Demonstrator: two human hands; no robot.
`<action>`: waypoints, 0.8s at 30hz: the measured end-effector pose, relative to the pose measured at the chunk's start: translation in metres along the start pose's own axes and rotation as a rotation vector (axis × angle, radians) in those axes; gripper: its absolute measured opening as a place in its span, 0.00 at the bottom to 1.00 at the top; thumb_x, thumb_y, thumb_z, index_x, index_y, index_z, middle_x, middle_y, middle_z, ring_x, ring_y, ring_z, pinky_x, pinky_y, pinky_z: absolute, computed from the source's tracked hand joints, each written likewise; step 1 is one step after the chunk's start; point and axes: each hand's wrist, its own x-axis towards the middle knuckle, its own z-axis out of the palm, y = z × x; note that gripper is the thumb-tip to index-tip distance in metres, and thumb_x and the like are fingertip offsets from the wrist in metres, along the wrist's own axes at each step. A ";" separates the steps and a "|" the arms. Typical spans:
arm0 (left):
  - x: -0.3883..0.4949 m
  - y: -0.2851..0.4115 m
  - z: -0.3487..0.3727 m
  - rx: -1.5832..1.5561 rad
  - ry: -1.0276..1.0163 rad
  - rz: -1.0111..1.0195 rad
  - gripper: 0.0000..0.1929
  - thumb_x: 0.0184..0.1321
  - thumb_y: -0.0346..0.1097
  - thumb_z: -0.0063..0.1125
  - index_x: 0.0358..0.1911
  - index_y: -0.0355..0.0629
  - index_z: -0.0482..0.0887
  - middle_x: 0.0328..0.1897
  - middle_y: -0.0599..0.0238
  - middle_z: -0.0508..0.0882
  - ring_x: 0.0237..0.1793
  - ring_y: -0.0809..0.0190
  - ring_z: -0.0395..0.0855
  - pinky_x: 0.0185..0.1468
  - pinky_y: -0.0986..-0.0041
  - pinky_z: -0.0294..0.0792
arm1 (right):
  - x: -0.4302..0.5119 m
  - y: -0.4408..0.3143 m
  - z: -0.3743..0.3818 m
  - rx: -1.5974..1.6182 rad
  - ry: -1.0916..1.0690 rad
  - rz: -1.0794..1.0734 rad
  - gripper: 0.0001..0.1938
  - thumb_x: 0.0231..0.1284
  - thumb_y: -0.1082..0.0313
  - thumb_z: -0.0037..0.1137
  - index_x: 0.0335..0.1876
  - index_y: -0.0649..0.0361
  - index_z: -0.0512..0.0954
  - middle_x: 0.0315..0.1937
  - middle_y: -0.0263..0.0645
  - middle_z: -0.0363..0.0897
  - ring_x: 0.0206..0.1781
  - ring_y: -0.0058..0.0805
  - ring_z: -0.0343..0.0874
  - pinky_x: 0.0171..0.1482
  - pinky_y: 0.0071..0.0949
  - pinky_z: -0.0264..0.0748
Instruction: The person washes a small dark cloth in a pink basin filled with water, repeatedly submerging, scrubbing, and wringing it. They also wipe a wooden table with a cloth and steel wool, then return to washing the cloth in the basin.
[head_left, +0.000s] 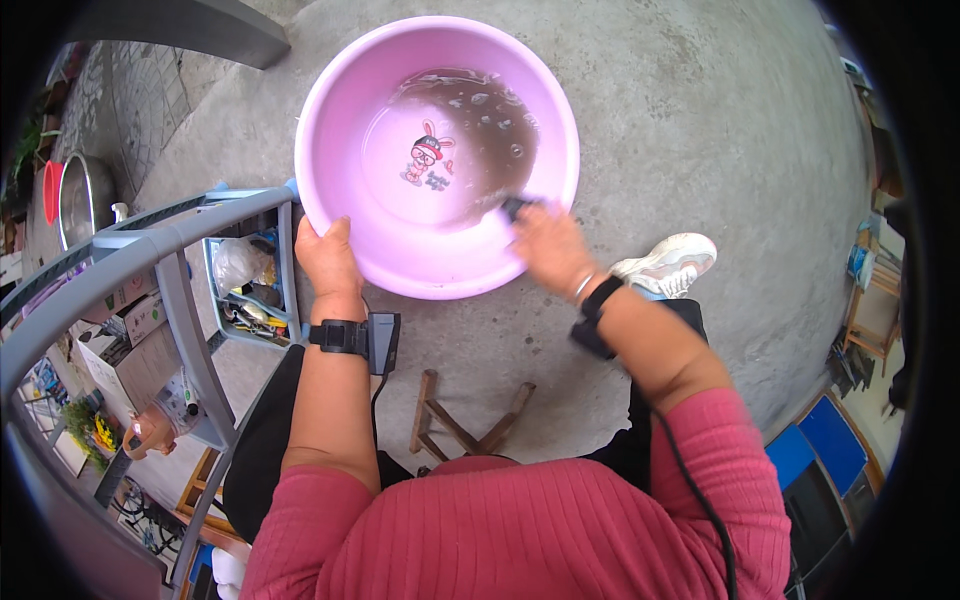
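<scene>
A large pink plastic basin (337, 150) fills the view before me. Brownish water (499, 127) with bubbles pools at its far right side, and a printed cartoon rabbit (426, 154) shows on the bare part of its bottom. My left hand (328, 255) grips the basin's near left rim, thumb on the inside. Over the near right side of the basin, my right hand (551, 244) is blurred and holds a small dark item (516, 208), perhaps a cloth or a brush. Most of that item is hidden by the fingers.
A grey plastic shelf rack (172, 232) stands close by my left arm, with boxes (127, 337) and a crate of bags and tools (251, 289) on it. Wooden stool legs (465, 427) show below me. A white shoe (667, 262) rests on the concrete floor (690, 150).
</scene>
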 end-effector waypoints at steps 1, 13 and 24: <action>0.002 0.001 0.000 -0.009 -0.010 0.003 0.15 0.57 0.22 0.55 0.49 0.30 0.78 0.45 0.56 0.84 0.42 0.60 0.83 0.49 0.69 0.74 | 0.003 0.026 -0.001 -0.136 0.082 0.047 0.17 0.69 0.55 0.44 0.51 0.54 0.81 0.61 0.40 0.73 0.66 0.35 0.67 0.66 0.43 0.59; 0.011 0.005 -0.005 -0.007 -0.062 -0.088 0.17 0.55 0.22 0.55 0.50 0.30 0.79 0.44 0.56 0.85 0.41 0.60 0.84 0.49 0.69 0.75 | -0.015 -0.076 0.019 0.614 0.206 -0.038 0.16 0.69 0.59 0.48 0.54 0.58 0.79 0.47 0.43 0.82 0.52 0.39 0.79 0.63 0.43 0.64; 0.009 0.001 -0.004 0.072 -0.128 -0.052 0.17 0.55 0.21 0.56 0.50 0.33 0.80 0.44 0.58 0.85 0.40 0.62 0.83 0.48 0.70 0.75 | -0.020 -0.058 0.046 0.740 0.135 0.088 0.12 0.50 0.72 0.58 0.42 0.58 0.76 0.40 0.47 0.79 0.48 0.48 0.78 0.54 0.43 0.74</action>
